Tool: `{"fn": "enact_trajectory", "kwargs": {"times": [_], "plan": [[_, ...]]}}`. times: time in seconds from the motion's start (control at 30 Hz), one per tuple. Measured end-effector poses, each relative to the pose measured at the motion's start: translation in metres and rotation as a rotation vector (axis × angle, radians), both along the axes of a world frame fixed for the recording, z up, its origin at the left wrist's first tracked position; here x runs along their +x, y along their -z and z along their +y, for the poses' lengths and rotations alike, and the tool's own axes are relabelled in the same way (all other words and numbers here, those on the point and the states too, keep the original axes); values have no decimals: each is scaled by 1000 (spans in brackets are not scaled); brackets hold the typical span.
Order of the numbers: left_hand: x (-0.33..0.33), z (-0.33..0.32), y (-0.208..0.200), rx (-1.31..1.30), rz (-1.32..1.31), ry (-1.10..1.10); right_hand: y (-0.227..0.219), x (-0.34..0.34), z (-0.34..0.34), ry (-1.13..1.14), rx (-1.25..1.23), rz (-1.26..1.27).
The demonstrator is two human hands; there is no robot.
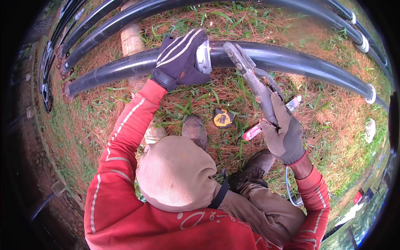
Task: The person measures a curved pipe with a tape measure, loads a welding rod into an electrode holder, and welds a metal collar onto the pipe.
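Note:
My left hand (181, 56), in a dark glove with pale stripes, grips a thick black pipe (125, 64), fingers over its top. Beside the fingers and thumb, a silvery collar (203, 57) rings the pipe. In a grey-brown knitted glove, my right hand (284, 133) closes round the near end of a worn grey metal hand tool (256, 85) with a long body and a side lever. Its kind is unclear. The tool's far end overlaps the pipe just right of the collar; I cannot tell whether it touches.
A yellow-and-black tape measure (223, 118) lies in the grass. A narrow pink-and-white object (252, 132) lies partly behind the tool. More black pipes (154, 9) run across the far side. A wooden log (132, 38) sits under the pipes. My boots (252, 168) stand close by.

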State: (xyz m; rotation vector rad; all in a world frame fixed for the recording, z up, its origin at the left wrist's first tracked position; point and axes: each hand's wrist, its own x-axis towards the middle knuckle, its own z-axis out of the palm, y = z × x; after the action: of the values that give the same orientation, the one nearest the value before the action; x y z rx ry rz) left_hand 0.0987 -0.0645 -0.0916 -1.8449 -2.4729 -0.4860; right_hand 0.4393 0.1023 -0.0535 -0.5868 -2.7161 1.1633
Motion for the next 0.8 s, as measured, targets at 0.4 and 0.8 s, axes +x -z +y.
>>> {"fn": "enact_trajectory", "kwargs": {"times": [0.4,0.8], "plan": [[-4,-1,7,-20,-45,7,-22,-10,-4,226,-1024,-211],[-6,0,14,12,-75,26,0,4,-9,138,-316,-20]]}}
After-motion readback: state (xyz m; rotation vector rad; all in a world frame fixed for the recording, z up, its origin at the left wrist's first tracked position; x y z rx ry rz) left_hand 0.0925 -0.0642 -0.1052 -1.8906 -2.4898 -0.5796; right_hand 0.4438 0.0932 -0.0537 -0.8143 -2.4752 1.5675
